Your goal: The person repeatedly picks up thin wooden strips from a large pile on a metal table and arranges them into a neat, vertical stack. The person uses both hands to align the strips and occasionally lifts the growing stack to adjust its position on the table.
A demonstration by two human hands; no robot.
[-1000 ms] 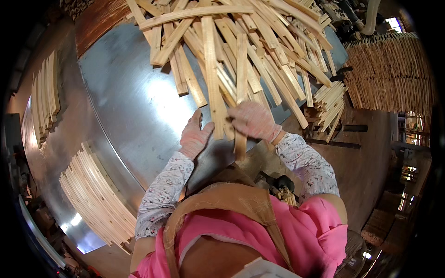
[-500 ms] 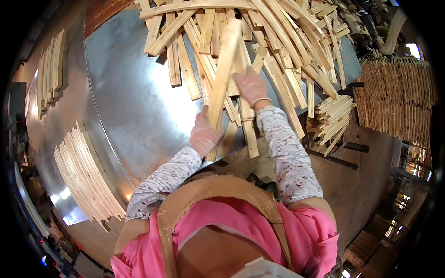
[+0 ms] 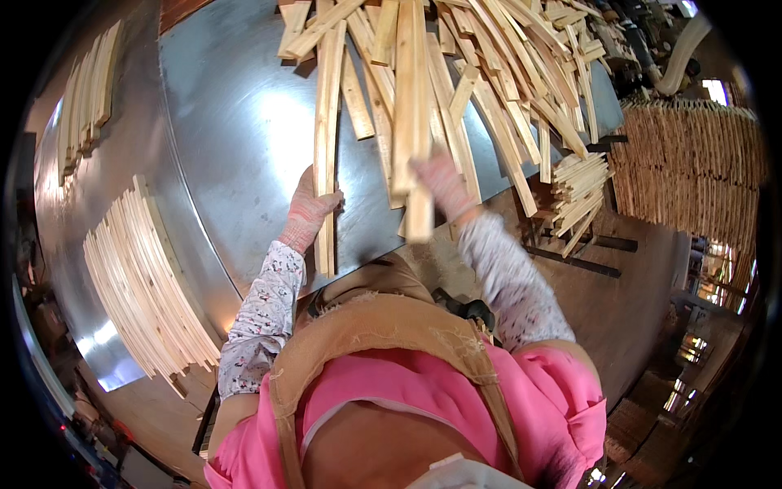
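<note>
Over metal tbl (image 3: pixel 224 122), L hand (image 3: pixel 307 213) grips wood strip (image 3: pixel 325 240); R hand (image 3: pixel 447 184) blurred, grip unclear.

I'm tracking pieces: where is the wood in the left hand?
In the head view, that wood is left of centre over the metal tabletop, passing through the left hand, with the right hand to its right.
</note>
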